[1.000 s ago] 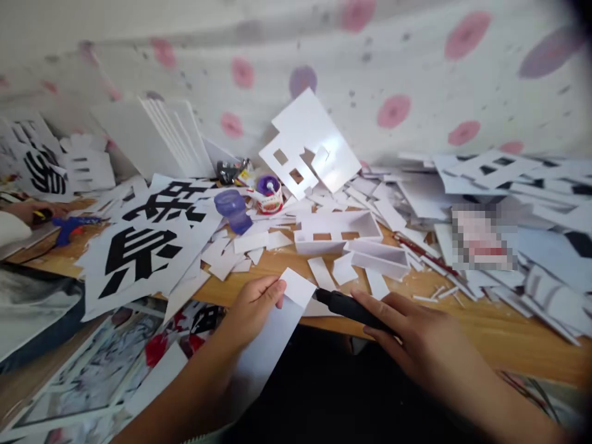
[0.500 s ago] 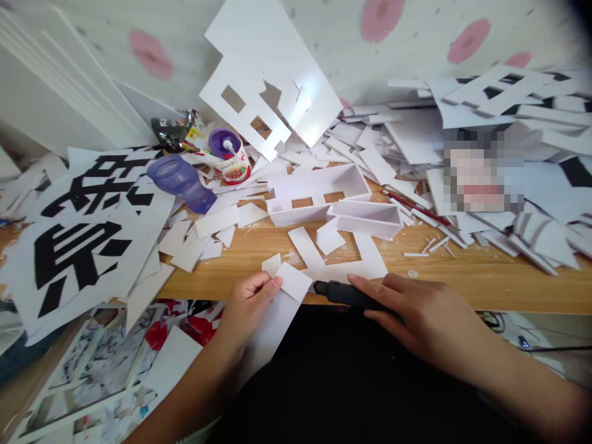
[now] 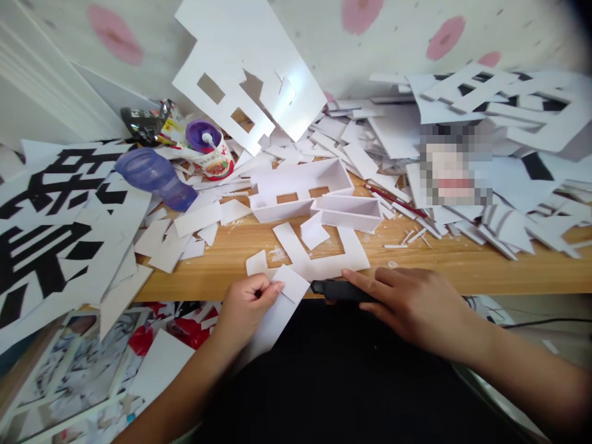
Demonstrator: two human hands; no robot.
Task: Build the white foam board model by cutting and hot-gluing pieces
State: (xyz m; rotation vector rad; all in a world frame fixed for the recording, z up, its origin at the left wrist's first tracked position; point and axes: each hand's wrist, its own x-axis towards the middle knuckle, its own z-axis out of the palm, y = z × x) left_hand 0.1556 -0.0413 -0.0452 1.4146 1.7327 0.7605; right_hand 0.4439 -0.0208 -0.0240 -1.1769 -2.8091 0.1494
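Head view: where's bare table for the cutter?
The table is bare along its near edge right of the right hand holding the black cutter, and a smaller patch left of the U-shaped cutout. White offcuts crowd the back; printed sheets, the left.

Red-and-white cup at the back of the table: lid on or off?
On. A purple lid covers the top of the cup, with a small white stub poking up through its middle.
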